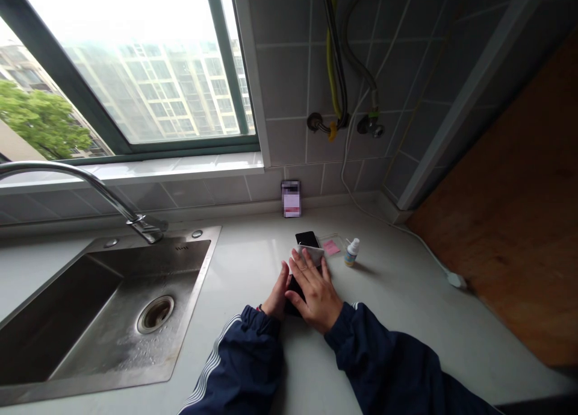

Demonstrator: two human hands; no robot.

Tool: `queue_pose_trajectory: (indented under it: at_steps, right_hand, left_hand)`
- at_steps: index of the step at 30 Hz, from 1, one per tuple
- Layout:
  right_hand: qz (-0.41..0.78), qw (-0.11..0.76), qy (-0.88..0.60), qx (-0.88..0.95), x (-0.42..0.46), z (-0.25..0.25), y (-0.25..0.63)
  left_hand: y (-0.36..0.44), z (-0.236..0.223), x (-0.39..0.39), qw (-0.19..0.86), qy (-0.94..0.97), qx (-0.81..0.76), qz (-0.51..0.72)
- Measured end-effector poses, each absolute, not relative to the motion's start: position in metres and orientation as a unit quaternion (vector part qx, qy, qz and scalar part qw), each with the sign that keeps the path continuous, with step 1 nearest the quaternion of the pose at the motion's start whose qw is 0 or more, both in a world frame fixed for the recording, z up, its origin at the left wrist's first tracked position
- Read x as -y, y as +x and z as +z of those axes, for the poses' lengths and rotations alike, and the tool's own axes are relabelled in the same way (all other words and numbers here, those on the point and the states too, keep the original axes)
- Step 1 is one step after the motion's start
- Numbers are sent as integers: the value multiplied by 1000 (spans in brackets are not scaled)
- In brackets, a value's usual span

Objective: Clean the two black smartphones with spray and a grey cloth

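A flat black phone-like object (295,288) lies on the counter, partly covered by my hands. My left hand (274,297) grips its left edge, thumb pointing up, other fingers mostly hidden. Across its top lies my right hand (316,294), flat with fingers stretched out. Just beyond the fingertips is a pale grey-white flat piece (315,256); whether it is cloth or film I cannot tell. It overlaps a dark phone-shaped slab (307,240). To the right are a pink paper slip (331,247), a clear phone case-like outline, and a small white spray bottle (351,252).
A lit phone (291,199) leans upright against the tiled wall. To the left, a steel sink (178,349) with a curved faucet (108,195) is set into the white counter (244,252). A white cable (406,229) runs to a plug (456,280) at the right.
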State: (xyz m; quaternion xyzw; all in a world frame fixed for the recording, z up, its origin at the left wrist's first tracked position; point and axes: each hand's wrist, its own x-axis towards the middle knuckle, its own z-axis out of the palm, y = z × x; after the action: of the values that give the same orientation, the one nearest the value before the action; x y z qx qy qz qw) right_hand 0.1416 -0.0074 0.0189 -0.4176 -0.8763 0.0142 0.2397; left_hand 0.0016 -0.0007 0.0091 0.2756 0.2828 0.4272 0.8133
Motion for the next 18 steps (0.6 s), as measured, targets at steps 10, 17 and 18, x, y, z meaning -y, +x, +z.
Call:
queue_pose_trajectory:
  at_steps: [10,17,18]
  right_hand:
    - [61,203,-362,908,13,27,140]
    - [70,206,-353,910,14,29,140]
    - [66,208,-362,906,13,28,140]
  left_hand:
    - [2,9,-4,825,165,-221,493]
    - [1,7,-5,818,185,-221,498]
    - [0,6,-5,825,186,-222,485]
